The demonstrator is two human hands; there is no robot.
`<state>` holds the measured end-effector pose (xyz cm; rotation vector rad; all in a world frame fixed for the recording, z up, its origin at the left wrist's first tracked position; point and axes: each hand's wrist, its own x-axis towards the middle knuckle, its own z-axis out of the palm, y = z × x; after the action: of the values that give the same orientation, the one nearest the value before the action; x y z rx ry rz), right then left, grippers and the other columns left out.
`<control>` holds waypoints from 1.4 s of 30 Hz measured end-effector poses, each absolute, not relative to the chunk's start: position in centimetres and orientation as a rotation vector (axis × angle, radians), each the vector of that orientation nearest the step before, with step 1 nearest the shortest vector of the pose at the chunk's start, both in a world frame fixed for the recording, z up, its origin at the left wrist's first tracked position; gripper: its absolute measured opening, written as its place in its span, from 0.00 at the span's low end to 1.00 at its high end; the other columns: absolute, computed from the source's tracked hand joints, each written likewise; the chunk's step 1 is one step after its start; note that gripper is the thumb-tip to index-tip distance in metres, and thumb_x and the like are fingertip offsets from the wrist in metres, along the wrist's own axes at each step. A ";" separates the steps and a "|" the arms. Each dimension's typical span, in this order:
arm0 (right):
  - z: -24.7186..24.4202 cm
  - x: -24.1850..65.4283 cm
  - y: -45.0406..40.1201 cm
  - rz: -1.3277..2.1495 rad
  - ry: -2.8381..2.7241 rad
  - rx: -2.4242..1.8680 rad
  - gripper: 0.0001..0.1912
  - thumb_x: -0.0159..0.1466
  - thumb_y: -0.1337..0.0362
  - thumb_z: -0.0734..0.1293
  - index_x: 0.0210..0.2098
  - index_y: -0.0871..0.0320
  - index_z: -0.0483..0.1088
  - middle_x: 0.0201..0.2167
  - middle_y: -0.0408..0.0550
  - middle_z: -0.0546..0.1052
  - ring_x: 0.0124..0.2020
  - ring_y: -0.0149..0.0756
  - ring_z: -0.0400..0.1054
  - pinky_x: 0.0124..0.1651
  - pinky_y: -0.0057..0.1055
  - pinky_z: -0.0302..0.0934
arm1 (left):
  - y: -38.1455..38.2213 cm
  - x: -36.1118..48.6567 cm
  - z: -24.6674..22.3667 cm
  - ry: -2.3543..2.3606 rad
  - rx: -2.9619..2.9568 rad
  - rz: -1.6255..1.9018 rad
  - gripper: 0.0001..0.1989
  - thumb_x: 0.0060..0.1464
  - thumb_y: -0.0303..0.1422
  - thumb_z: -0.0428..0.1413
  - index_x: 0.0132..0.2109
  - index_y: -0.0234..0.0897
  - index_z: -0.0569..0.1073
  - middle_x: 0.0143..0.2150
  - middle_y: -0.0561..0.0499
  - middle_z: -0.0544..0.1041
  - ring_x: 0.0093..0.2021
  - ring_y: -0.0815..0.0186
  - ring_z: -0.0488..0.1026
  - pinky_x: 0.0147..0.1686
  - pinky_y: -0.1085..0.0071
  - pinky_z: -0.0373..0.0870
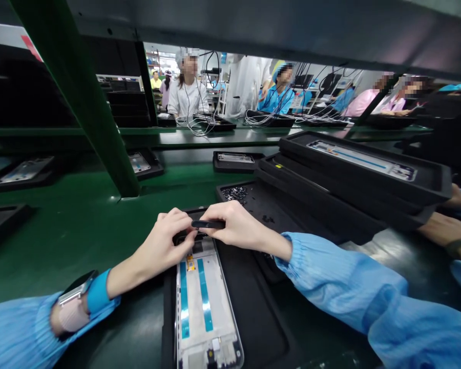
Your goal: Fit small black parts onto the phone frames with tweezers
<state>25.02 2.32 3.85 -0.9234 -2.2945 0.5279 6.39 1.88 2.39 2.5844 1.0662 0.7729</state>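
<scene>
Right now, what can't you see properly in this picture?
In the head view:
The top end of the phone frame is hidden by the left hand and the right hand.
Its bottom end is cut off by the lower picture edge.
The tiny dark bits in the black tray are too small to name.
The face of the co-worker in white is blurred.

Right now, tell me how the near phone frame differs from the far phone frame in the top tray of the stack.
The near phone frame shows two teal strips; the far phone frame shows one thin blue line. The left hand and right hand are at the near frame's top end; no hand touches the far one. The near frame lies low in a black tray; the far one sits higher, atop a stack of black trays. Both lie flat, long and rectangular.
</scene>
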 end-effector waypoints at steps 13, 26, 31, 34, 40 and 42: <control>1.6 22.9 3.0 0.632 -2.222 -1.066 0.08 0.54 0.70 0.65 0.19 0.62 0.68 0.18 0.40 0.67 0.20 0.24 0.55 0.25 0.23 0.48 | 1.1 2.5 -0.1 1.184 2.472 0.768 0.14 0.56 0.38 0.47 0.42 0.40 0.75 0.44 0.46 0.76 0.47 0.56 0.65 0.47 0.60 0.65; 1.5 23.4 2.3 0.815 -2.258 -0.982 0.04 0.51 0.75 0.65 0.22 0.62 0.69 0.20 0.40 0.69 0.22 0.25 0.59 0.26 0.22 0.53 | 0.1 3.4 -0.1 1.155 2.459 0.786 0.07 0.52 0.33 0.51 0.33 0.39 0.73 0.35 0.47 0.76 0.42 0.58 0.66 0.41 0.61 0.65; 1.3 23.4 2.4 0.723 -2.302 -0.928 0.04 0.51 0.75 0.66 0.23 0.63 0.69 0.21 0.41 0.69 0.23 0.25 0.59 0.27 0.22 0.52 | 0.2 3.4 -0.2 1.119 2.506 0.822 0.06 0.53 0.31 0.52 0.34 0.39 0.73 0.35 0.49 0.74 0.41 0.60 0.66 0.39 0.63 0.65; 1.3 23.4 2.4 0.699 -2.304 -0.895 0.04 0.50 0.76 0.66 0.23 0.63 0.69 0.21 0.41 0.70 0.23 0.26 0.60 0.28 0.22 0.52 | 0.2 3.5 -0.2 1.115 2.518 0.820 0.06 0.53 0.29 0.51 0.35 0.38 0.73 0.35 0.49 0.74 0.41 0.61 0.66 0.39 0.63 0.64; 1.5 23.5 2.6 0.758 -2.290 -0.879 0.04 0.51 0.75 0.66 0.23 0.63 0.69 0.20 0.40 0.69 0.23 0.25 0.60 0.27 0.21 0.52 | 0.1 3.6 -0.1 1.091 2.513 0.840 0.05 0.53 0.26 0.51 0.34 0.36 0.72 0.34 0.50 0.74 0.40 0.62 0.66 0.39 0.63 0.63; 1.5 23.5 2.6 0.748 -2.306 -0.867 0.04 0.51 0.76 0.66 0.23 0.63 0.70 0.21 0.40 0.69 0.23 0.25 0.60 0.27 0.21 0.52 | 0.1 3.6 0.0 1.086 2.503 0.836 0.05 0.53 0.26 0.51 0.34 0.36 0.72 0.34 0.50 0.73 0.40 0.62 0.66 0.39 0.63 0.63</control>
<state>23.48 2.58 1.50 -0.8669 -2.3063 0.7477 3.59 0.09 -0.03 2.5034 1.0860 0.8364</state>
